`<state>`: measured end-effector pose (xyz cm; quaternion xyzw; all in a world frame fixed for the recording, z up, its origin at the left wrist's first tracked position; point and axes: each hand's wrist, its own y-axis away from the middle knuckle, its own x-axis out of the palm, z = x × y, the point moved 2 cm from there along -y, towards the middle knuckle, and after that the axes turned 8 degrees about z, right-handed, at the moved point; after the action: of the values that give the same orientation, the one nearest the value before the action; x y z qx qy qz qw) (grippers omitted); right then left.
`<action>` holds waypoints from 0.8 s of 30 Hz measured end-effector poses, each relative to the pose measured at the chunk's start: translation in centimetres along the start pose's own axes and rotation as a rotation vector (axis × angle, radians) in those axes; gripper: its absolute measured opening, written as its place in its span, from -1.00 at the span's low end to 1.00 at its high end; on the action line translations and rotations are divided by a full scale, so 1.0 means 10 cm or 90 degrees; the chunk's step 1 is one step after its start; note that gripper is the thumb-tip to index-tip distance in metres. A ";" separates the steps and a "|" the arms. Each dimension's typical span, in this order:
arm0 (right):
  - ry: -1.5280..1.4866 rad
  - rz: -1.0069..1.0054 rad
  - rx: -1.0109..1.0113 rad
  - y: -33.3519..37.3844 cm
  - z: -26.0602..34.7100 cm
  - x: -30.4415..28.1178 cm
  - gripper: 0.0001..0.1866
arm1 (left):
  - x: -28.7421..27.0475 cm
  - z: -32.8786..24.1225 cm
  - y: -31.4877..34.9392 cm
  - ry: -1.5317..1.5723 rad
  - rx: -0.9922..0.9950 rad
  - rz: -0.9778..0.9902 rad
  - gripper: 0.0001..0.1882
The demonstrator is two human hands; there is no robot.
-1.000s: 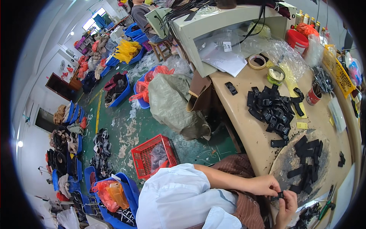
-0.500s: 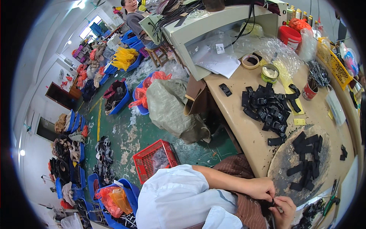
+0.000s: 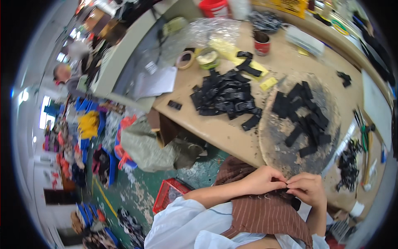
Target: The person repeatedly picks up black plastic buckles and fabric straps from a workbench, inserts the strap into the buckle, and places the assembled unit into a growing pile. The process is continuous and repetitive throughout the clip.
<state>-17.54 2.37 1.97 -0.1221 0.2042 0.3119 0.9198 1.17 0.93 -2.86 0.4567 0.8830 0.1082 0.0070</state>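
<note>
My left hand [image 3: 265, 181] and my right hand [image 3: 309, 189] meet at the near edge of the table, above the brown striped apron [image 3: 269, 213]. Fingertips of both are pinched on a small black piece [image 3: 284, 190], mostly hidden by the fingers. Just beyond them lies a round, worn board [image 3: 269, 139], with flat black strips [image 3: 300, 112] heaped on it. Left of the board sits a pile of black straps with shiny buckle-like parts [image 3: 226, 93]. A single black piece [image 3: 174, 104] lies apart near the table's left edge.
Behind the pile are a tape roll [image 3: 185, 59], a green-sided tape roll [image 3: 207, 58], yellow paper [image 3: 253, 66] and a red can [image 3: 261, 43]. Green-handled pliers [image 3: 365, 137] and tangled black parts [image 3: 347, 166] lie at right. A red crate [image 3: 166, 195] stands on the floor.
The view has swung to the right, so the table sits further left and more of its right side shows. My hands stay together at the fingertips, and more of my right forearm is visible.
</note>
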 end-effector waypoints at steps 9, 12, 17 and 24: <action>-0.508 -0.220 -0.023 0.25 0.02 -0.16 -0.76 | -0.91 -0.61 -0.66 -0.353 0.081 -0.446 -0.71; -0.515 -0.235 -0.008 0.25 0.04 -0.03 -0.71 | -1.16 -0.56 -0.96 -0.540 -0.032 -0.476 -0.59; -0.399 -0.246 0.013 0.41 -0.13 0.00 -0.70 | -1.12 -0.43 -1.02 -0.483 -0.070 -0.408 -0.53; -0.354 -0.234 0.000 0.29 -0.15 -0.10 -0.78 | -0.83 -0.39 -0.59 0.204 0.057 -0.294 -0.79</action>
<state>-20.53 3.59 0.80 -0.0671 -0.0804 0.1625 0.9811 0.78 -9.82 -0.90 0.2205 0.9574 0.1355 -0.1281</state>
